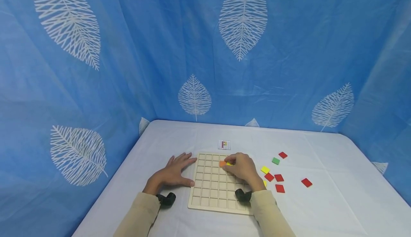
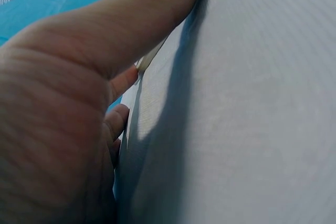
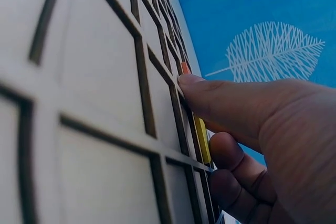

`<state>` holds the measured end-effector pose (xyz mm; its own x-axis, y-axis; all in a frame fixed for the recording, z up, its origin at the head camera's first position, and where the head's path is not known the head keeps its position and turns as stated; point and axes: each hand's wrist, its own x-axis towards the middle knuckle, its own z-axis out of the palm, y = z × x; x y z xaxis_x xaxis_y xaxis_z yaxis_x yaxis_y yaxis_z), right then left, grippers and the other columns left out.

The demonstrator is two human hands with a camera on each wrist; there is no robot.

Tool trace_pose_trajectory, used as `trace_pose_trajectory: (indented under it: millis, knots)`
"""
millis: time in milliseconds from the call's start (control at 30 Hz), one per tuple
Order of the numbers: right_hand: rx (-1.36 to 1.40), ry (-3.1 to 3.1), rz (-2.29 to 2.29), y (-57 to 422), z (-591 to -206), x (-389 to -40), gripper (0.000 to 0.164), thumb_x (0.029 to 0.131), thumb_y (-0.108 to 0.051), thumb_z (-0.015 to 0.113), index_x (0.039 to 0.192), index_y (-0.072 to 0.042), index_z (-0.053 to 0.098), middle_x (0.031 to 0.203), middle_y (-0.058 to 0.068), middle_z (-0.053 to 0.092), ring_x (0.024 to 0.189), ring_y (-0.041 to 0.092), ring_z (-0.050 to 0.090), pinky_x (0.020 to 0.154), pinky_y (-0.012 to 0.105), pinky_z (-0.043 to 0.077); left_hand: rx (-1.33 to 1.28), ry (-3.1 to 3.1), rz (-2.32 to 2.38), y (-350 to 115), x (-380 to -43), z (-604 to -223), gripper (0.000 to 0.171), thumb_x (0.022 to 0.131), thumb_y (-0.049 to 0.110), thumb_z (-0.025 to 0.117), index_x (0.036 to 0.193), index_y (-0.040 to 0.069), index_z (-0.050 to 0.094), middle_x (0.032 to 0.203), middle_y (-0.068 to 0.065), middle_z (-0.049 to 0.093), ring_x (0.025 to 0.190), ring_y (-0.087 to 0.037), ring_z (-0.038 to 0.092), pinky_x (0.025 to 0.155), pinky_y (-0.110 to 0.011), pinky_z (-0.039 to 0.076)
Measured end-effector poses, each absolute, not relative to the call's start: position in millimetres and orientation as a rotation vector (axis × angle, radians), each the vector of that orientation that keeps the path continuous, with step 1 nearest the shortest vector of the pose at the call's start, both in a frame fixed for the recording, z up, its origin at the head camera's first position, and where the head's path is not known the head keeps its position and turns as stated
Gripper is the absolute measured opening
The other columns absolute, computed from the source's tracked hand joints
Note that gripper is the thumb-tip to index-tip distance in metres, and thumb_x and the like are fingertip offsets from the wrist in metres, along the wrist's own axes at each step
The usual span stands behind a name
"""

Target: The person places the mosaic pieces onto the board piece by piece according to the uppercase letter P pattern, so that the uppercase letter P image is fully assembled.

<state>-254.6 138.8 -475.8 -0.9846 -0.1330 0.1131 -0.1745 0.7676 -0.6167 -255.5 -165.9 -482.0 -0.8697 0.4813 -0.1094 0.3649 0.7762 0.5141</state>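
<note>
A pale wooden grid board (image 1: 205,193) lies on the table. My left hand (image 1: 174,171) is spread at its left side, thumb and index fingertip at the board's edge; in the left wrist view the thumb (image 2: 131,19) reaches to that edge. Over the board's upper right part, my right hand (image 1: 242,167) pinches a small square orange tile (image 1: 222,163) between thumb and fingertips. Just right of it, partly hidden under the fingers, a yellow tile (image 3: 202,140) sits at a cell. The right wrist view shows the thumb tip against the orange tile (image 3: 185,67).
Right of the board lie several loose tiles: red (image 1: 306,182), green (image 1: 275,161) and yellow (image 1: 265,169), one yellow partly hidden by the right wrist. A small printed grid card (image 1: 224,144) lies beyond the board. Blue leaf-patterned cloth (image 1: 224,98) hangs behind the white table (image 1: 321,158).
</note>
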Motion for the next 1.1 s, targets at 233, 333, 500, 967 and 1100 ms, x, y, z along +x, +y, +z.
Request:
trace_pose_trajectory:
  millis: [233,333,500,967,1100]
  knots:
    - [0.272,-2.893,1.004,135,-474,-256,0.021,0.081,-0.032,0.084,0.100,-0.025,0.079,0.090,-0.006,0.070,0.080,0.009,0.059,0.072,0.033,0.051,0.655,2.742,0.723,-170,-255,-480,0.101,0.072,0.066,0.079,0.156,0.029,0.038,0.168,-0.003,0.021,0.158,-0.031,0.009,0.126,-0.061,-0.002]
    - [0.263,-2.888,1.000,134,-472,-255,0.021,0.081,-0.031,0.084,0.100,-0.025,0.079,0.090,-0.005,0.071,0.081,0.010,0.061,0.073,0.034,0.052,0.668,2.743,0.722,-170,-256,-481,0.100,0.072,0.067,0.078,0.156,0.030,0.037,0.168,-0.002,0.021,0.158,-0.030,0.009,0.126,-0.060,-0.002]
    - [0.256,-2.889,1.012,136,-472,-254,0.022,0.081,-0.031,0.085,0.102,-0.025,0.078,0.089,-0.005,0.070,0.080,0.010,0.061,0.073,0.034,0.052,0.684,2.742,0.719,-170,-257,-483,0.100,0.073,0.068,0.077,0.156,0.031,0.037,0.168,-0.002,0.021,0.158,-0.029,0.009,0.126,-0.060,-0.001]
    - [0.290,-2.843,1.069,138,-468,-254,0.031,0.084,-0.033,0.082,0.111,-0.018,0.077,0.090,-0.004,0.069,0.075,0.010,0.059,0.067,0.032,0.050,0.680,2.718,0.745,-170,-256,-482,0.100,0.072,0.066,0.079,0.156,0.029,0.038,0.168,-0.003,0.022,0.158,-0.030,0.009,0.126,-0.061,-0.002]
    - [0.276,-2.855,1.047,139,-461,-251,0.030,0.085,-0.031,0.081,0.112,-0.019,0.076,0.093,-0.003,0.069,0.078,0.011,0.060,0.066,0.031,0.050,0.685,2.717,0.745,-169,-255,-481,0.100,0.072,0.065,0.079,0.156,0.029,0.038,0.168,-0.003,0.022,0.158,-0.030,0.009,0.126,-0.061,-0.002]
